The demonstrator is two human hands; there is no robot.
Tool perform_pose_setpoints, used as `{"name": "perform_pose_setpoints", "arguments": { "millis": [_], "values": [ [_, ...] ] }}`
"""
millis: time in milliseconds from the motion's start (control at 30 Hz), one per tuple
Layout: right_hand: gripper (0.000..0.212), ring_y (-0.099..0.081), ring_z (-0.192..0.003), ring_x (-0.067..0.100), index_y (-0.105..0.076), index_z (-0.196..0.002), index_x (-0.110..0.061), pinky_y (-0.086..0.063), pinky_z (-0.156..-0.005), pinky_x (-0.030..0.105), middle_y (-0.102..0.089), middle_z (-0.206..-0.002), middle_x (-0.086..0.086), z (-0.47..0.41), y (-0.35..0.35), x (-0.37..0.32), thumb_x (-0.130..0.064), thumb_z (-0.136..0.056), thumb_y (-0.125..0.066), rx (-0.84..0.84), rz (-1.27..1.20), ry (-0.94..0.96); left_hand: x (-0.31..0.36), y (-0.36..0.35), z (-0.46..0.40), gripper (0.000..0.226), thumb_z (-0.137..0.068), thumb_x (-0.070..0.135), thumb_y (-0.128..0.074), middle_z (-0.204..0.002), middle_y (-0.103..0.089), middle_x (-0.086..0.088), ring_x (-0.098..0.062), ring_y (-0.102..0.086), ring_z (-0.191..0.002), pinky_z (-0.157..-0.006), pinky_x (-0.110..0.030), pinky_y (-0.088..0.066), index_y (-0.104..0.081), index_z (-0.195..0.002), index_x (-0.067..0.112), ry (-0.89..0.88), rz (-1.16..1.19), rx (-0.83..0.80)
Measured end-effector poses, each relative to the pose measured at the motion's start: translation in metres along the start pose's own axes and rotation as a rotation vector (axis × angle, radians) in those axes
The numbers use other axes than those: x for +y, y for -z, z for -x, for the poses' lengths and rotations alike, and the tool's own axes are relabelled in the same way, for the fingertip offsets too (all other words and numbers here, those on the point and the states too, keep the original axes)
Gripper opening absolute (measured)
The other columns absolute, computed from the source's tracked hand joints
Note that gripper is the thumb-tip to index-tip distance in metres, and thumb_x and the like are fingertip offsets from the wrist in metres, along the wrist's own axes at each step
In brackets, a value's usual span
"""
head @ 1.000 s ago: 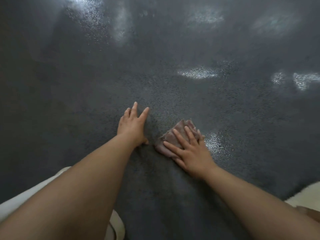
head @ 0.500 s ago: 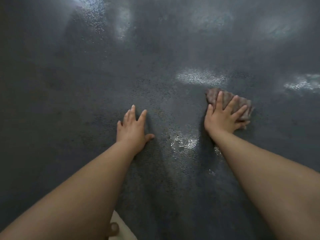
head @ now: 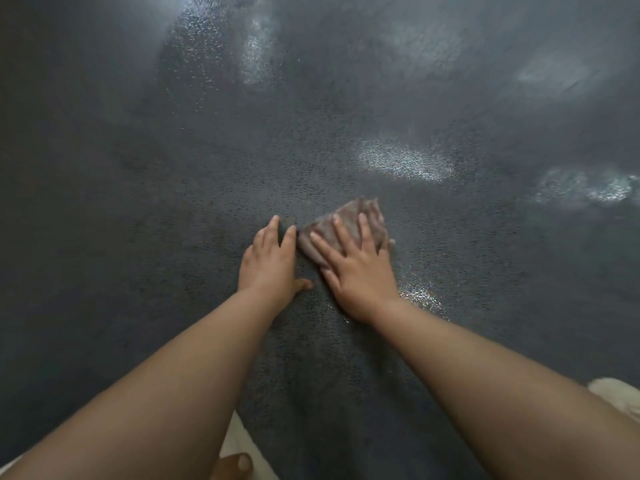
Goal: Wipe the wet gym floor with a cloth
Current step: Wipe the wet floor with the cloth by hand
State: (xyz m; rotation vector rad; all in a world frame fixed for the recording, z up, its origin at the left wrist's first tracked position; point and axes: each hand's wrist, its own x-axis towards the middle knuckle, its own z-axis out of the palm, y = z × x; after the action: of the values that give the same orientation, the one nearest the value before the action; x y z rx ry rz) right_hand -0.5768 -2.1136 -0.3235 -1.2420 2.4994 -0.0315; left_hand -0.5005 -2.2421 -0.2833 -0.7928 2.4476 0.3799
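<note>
Her right hand (head: pixel 360 271) presses the brownish cloth (head: pixel 346 220) flat-fingered on the wet floor (head: pixel 138 168); just beside the cloth, the left hand (head: pixel 268 265) rests flat, holding nothing.

arms (head: pixel 194 386): 2, bare, no sleeves | garment (head: pixel 620 396): cream-white, at lower frame edges

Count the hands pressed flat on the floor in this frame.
2. The left hand lies flat on the bare dark textured floor; the right hand presses the crumpled brownish cloth beside it.
</note>
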Motion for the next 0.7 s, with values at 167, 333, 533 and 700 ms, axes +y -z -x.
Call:
{"name": "perform_pose_setpoints", "arguments": {
  "millis": [167,333,533,700],
  "values": [
    [0.052,-0.035,-0.133,0.042,-0.04,-0.136,-0.041,-0.034,-0.1,0.059,-0.043,-0.146,0.005,0.062,-0.026,0.029,-0.051,-0.085,-0.036,0.056,0.078,0.119,-0.007,0.003,0.01,0.102,-0.078,0.05,-0.07,-0.158,0.01,-0.007,-0.027,0.001,-0.145,-0.115,-0.038,-0.014,-0.003,-0.151,0.026,0.021,-0.036,-0.045],
    [0.061,-0.017,-0.142,0.039,-0.03,-0.143,-0.043,-0.016,-0.107,0.064,-0.018,-0.156,0.001,0.075,-0.021,0.052,-0.058,-0.084,-0.022,0.047,-0.029,-0.247,-0.007,0.001,0.026,0.106,-0.076,0.046,-0.073,-0.157,0.012,-0.008,-0.029,0.001,-0.145,-0.114,-0.041,-0.017,-0.001,-0.151,0.028,0.043,-0.016,-0.084],
    [0.054,0.012,-0.144,0.032,-0.005,-0.148,-0.047,0.002,-0.11,0.065,0.012,-0.159,-0.002,0.06,-0.008,0.087,-0.052,-0.097,-0.025,0.035,-0.142,-0.661,-0.002,0.001,0.032,0.107,-0.075,0.045,-0.076,-0.158,0.011,-0.007,-0.029,0.0,-0.145,-0.114,-0.042,-0.019,-0.002,-0.151,0.029,0.048,0.005,-0.111],
    [0.055,0.011,-0.144,0.034,-0.004,-0.148,-0.045,0.001,-0.109,0.065,0.012,-0.159,-0.002,0.055,-0.003,0.075,-0.049,-0.098,-0.026,0.027,-0.22,-0.823,-0.011,-0.001,0.043,0.109,-0.074,0.042,-0.077,-0.157,0.015,-0.007,-0.03,0.006,-0.145,-0.115,-0.047,-0.014,-0.001,-0.151,0.031,0.096,-0.025,-0.108]
  ]
}}
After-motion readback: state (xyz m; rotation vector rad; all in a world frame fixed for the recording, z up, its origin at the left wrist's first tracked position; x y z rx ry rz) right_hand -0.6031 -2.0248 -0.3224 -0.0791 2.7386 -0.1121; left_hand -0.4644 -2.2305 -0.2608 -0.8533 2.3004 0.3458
